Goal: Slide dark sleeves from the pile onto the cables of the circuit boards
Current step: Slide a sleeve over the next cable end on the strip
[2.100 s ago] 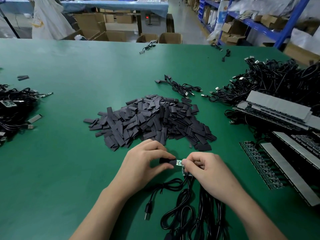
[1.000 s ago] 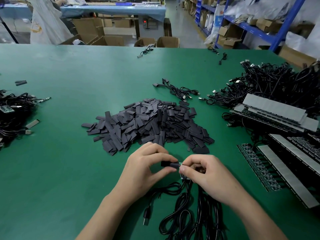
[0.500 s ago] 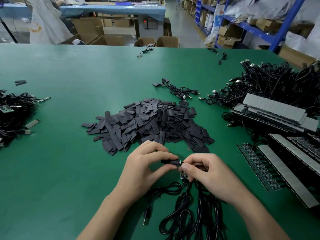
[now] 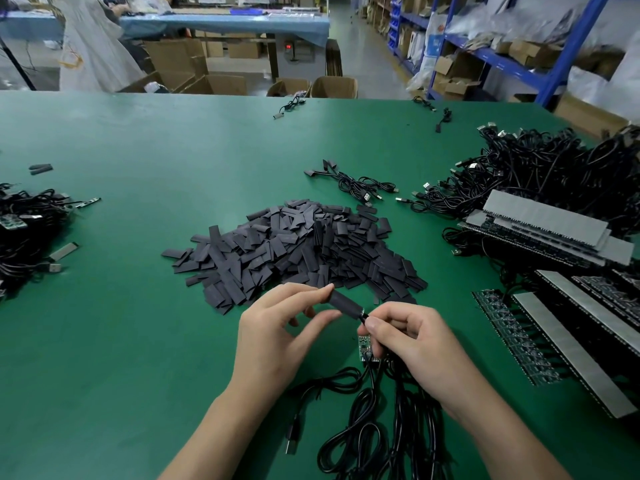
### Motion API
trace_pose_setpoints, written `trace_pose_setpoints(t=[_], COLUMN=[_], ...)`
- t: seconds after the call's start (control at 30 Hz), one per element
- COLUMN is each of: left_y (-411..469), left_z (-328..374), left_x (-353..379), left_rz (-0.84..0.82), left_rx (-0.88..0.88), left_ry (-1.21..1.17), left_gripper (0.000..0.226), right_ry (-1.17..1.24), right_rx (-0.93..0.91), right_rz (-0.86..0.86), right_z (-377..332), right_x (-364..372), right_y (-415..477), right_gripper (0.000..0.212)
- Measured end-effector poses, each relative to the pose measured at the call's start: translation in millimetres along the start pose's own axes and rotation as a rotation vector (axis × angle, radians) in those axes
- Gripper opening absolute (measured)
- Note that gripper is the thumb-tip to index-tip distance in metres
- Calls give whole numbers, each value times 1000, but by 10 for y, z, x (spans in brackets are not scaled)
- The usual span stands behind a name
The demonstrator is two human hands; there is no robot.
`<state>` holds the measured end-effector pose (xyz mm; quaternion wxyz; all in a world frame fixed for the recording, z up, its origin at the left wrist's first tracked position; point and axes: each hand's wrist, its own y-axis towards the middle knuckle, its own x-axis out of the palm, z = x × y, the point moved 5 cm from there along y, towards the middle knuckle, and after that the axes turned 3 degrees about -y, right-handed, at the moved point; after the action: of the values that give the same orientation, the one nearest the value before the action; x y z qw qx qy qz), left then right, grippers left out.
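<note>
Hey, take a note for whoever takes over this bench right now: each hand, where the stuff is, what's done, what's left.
Left hand pinches a dark sleeve; right hand grips a cable end at the sleeve's mouth, a green circuit board just below its fingers.
Sleeve pile lies just beyond the hands; cables bunch beneath the wrists.
Done: sleeve looks started on. Left: seat it, then the remaining cables.

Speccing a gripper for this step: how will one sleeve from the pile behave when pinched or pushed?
Probably very light: the sleeves in the pile lie loosely overlapped, so a push would likely scatter them. Likely soft-walled: the sleeve the left hand pinches looks rounded open, the piled ones flat. Flat, so unlikely to roll.
</note>
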<state>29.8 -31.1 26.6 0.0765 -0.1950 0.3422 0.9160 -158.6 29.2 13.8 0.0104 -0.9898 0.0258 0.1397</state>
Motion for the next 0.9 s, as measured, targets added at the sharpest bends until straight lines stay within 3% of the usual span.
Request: trace_pose_setpoints(t=[0.4, 0.7, 0.9], left_y=[7, 30, 19], left_z=[49, -13, 16], left_x=[34, -21, -3], left_rz=[-23, 35, 3], left_rx=[47, -134, -82], left_ry=[52, -149, -125], left_gripper=[28, 18, 16], right_ry=[41, 41, 39], right_rx=[20, 20, 19], right_rz=[23, 40, 32], right_z=[-20, -19, -4], right_x=[26, 15, 27], right_y=[-12, -9, -6], right_gripper=[19, 19, 22])
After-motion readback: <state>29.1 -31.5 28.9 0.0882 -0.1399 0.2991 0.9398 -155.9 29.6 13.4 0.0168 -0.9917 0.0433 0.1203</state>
